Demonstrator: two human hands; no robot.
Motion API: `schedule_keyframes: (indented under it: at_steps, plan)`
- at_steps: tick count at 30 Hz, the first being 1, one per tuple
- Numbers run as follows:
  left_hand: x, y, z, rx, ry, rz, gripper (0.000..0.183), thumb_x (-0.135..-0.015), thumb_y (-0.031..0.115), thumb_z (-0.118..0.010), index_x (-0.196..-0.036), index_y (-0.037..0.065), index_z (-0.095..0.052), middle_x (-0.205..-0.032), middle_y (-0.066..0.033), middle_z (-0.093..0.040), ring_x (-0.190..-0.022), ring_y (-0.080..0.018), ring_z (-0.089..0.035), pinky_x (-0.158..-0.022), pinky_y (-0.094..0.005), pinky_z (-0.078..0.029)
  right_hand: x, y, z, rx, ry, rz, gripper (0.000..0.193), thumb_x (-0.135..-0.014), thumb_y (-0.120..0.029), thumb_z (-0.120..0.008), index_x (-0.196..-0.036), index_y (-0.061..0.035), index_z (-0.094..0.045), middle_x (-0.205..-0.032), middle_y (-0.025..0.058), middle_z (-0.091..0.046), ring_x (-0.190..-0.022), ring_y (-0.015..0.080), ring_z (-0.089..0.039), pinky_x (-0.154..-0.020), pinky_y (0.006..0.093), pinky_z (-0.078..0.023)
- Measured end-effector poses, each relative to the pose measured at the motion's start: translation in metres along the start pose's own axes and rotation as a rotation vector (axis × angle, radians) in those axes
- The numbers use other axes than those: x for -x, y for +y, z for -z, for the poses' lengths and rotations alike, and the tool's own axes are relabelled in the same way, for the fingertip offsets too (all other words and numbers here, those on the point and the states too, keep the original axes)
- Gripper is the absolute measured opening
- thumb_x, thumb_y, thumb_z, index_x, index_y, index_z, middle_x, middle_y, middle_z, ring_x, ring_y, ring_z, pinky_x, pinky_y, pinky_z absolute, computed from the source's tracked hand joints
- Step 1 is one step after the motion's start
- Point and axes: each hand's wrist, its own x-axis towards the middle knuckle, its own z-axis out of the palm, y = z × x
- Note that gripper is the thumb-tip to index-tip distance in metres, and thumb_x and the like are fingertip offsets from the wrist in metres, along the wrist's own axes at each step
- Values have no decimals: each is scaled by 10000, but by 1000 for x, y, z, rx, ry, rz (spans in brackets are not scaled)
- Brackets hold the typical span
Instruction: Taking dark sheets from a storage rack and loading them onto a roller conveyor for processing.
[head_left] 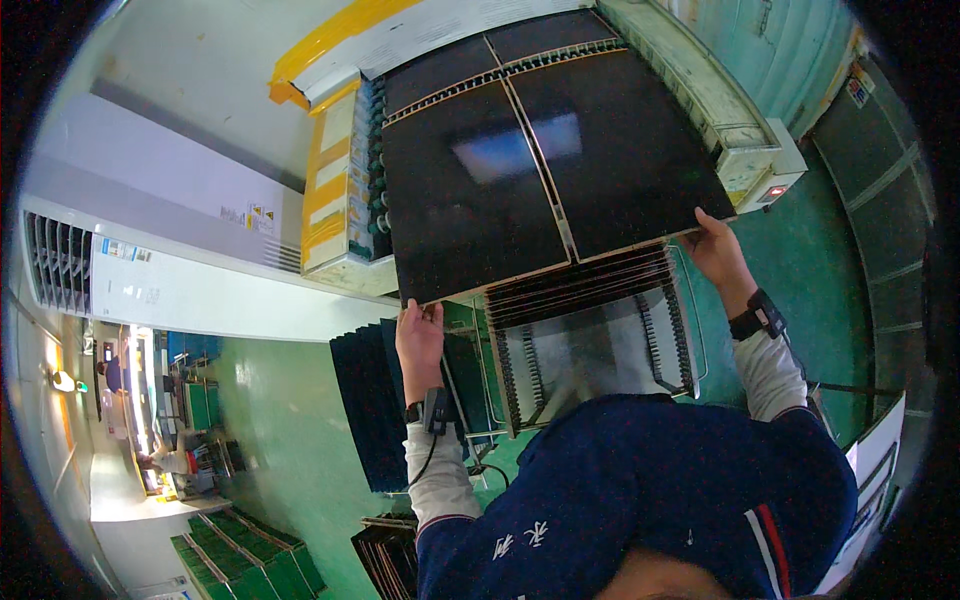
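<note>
A wide, glossy black board (pixel 455 200) lies across a roller conveyor, with a pale strip (pixel 545 170) running down its middle. My left hand (pixel 420 340) grips its near left corner, fingertips at the edge. At the near right corner my right hand (pixel 718 255) holds the edge, thumb on top and the other fingers partly hidden. Just below the board's near edge stands a slotted rack (pixel 590 345) holding several thin sheets in a stack. Beyond a cross row of rollers (pixel 505 75), more black surface continues.
A conveyor rail (pixel 720 120) with a small lit switch (pixel 775 193) borders the right side. Yellow-taped machine housing (pixel 335 190) and a white air conditioner (pixel 200 275) stand on the left. Dark hanging sheets (pixel 370 400) and green racks (pixel 250 555) stand on the green floor.
</note>
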Motion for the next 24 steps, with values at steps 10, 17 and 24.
schedule_keyframes:
  at_steps: [10, 17, 24]
  plan:
    - [-10, 4, 4, -4, -31, 17, 134, -942, 147, -544, -1001, 37, -594, -1043, -99, -645, -980, -245, -606, -854, -354, -516, -10, -6, -21, -5, 13, -9, 99, -893, -153, -619, -910, -56, -628, -894, 59, -652, -827, 203, -621, -767, 363, -521]
    - [7, 3, 2, -43, -57, -2, 331, -936, 154, -552, -1245, 48, -495, -1190, -105, -579, -1061, -253, -580, -900, -348, -493, -28, -7, -13, 0, 14, -32, 99, -883, -152, -635, -853, -58, -630, -830, 59, -647, -772, 197, -623, -752, 352, -534]
    - [46, -22, 38, 22, 3, 58, 377, -952, 200, -525, -1288, 37, -470, -1213, -106, -570, -1078, -254, -574, -911, -345, -493, -40, -6, -9, 39, -10, -21, 121, -880, -164, -648, -857, -54, -603, -820, 60, -615, -728, 209, -621, -716, 355, -552]
